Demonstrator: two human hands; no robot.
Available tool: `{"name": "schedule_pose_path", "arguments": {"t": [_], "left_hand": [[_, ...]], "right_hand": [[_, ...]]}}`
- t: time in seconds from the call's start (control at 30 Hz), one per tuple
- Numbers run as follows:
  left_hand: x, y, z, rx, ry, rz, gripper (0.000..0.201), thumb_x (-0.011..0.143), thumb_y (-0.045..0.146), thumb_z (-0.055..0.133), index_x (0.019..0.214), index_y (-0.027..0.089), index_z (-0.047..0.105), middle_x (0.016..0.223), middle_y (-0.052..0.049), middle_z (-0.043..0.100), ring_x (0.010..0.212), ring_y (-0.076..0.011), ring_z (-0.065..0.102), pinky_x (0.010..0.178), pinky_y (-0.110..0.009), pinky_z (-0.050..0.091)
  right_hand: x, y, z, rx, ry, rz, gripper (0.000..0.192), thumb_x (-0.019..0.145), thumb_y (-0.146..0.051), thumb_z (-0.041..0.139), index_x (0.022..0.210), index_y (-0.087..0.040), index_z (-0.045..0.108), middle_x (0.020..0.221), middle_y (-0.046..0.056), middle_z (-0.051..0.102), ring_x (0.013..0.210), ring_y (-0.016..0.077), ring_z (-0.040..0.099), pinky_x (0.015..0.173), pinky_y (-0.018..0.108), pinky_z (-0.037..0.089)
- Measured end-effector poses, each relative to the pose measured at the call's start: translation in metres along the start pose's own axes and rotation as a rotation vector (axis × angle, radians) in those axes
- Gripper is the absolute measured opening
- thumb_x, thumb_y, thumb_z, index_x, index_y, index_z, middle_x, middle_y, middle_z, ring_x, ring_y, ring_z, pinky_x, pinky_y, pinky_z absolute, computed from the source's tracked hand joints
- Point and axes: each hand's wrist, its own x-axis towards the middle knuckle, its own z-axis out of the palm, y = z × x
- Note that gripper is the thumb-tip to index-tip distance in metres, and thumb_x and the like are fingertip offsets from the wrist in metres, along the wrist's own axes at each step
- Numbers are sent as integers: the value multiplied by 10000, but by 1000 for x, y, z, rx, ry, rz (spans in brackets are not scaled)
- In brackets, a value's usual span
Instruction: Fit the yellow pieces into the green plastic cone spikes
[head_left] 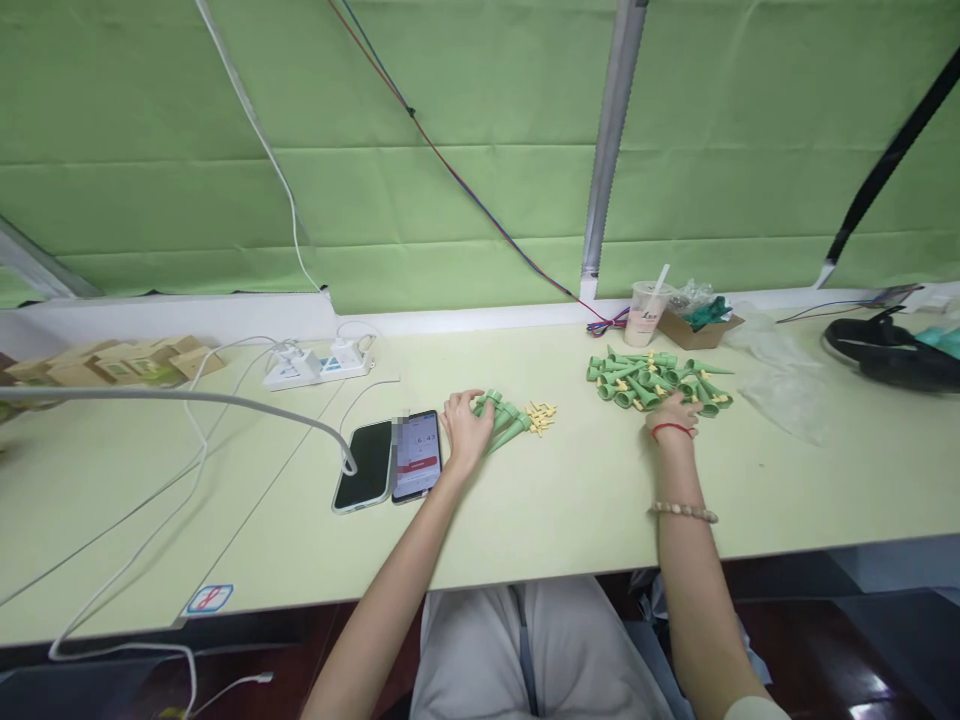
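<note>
My left hand rests on a small row of green cone-shaped plastic pieces with yellow tips, fingers curled over their wide ends. My right hand reaches into the near edge of a larger loose pile of the same green pieces; whether it grips one I cannot tell. Both piles lie on the pale green table.
Two phones lie left of my left hand, one with its screen lit. A power strip with cables sits behind them. Small cardboard boxes stand far left. A drink cup, an open box, clear plastic bags and a black object lie right.
</note>
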Motion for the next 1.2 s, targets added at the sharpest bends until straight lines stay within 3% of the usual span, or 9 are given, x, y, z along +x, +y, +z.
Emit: {"name": "schedule_pose_path", "arguments": {"t": [0.1, 0.23, 0.47, 0.53, 0.6, 0.73, 0.83, 0.97, 1.2], "left_hand": [[-1, 2, 0, -40, 44, 32, 180, 748, 264, 537, 905, 215, 611, 986, -72, 566, 981, -231, 484, 853, -377, 332], [-5, 7, -1, -108, 80, 118, 155, 758, 232, 526, 895, 208, 595, 963, -56, 552, 965, -203, 478, 859, -350, 340], [-22, 26, -8, -271, -87, 359, 202, 844, 279, 430, 977, 207, 564, 969, -53, 570, 954, -169, 481, 885, -327, 342], [-24, 29, -8, -361, -163, 358, 275, 870, 333, 382, 1061, 212, 537, 1017, -57, 570, 974, -163, 480, 902, -327, 343], [-24, 29, -7, -476, -239, 287, 361, 885, 394, 320, 1151, 220, 490, 1066, -65, 561, 1009, -166, 481, 902, -332, 354], [-22, 27, -2, -784, -610, 48, 496, 879, 499, 206, 1111, 169, 495, 891, -92, 604, 769, -172, 575, 645, -297, 431], [-21, 25, 4, -918, -710, -89, 464, 851, 527, 280, 978, 136, 494, 727, -62, 568, 543, -130, 526, 466, -245, 354], [-17, 20, 8, -881, -471, -78, 330, 792, 483, 463, 846, 158, 482, 601, 38, 423, 485, -67, 374, 465, -206, 291], [-12, 18, 2, -831, -405, -8, 311, 802, 446, 457, 948, 173, 480, 606, 50, 389, 541, -77, 362, 516, -197, 293]], "right_hand": [[7, 3, -9, 69, -35, 199, 398, 720, -191, 562, 1113, -135, 530, 1339, 274, 267, 1141, 379, 398, 822, 524, 352], [7, 4, -33, 81, -141, 183, 277, 620, -160, 636, 896, -146, 619, 1296, 239, 320, 996, 338, 497, 738, 454, 400], [-38, -34, -63, 412, 150, -378, 277, 642, -217, 631, 914, -174, 604, 879, 93, 592, 792, 227, 561, 741, 385, 427], [-55, -58, -56, 708, -47, -525, 369, 633, -315, 665, 959, -166, 575, 816, 59, 612, 672, 171, 562, 658, 327, 452], [-69, -80, -45, 913, -475, -662, 422, 625, -397, 674, 959, -164, 564, 796, 52, 633, 629, 141, 557, 580, 275, 449], [-89, -104, -17, 957, -1062, -806, 388, 596, -390, 710, 892, -163, 602, 862, 64, 660, 752, 142, 597, 662, 262, 467], [-96, -107, 2, 975, -1051, -695, 396, 570, -385, 730, 880, -166, 616, 925, 60, 646, 733, 125, 605, 643, 245, 473], [-97, -102, 15, 957, -968, -529, 380, 599, -465, 694, 816, -164, 612, 658, 3, 627, 525, 99, 562, 495, 227, 443], [-102, -89, 12, 1087, -1235, -391, 343, 572, -442, 735, 695, -165, 576, 613, 7, 661, 538, 98, 592, 587, 237, 483]]}}
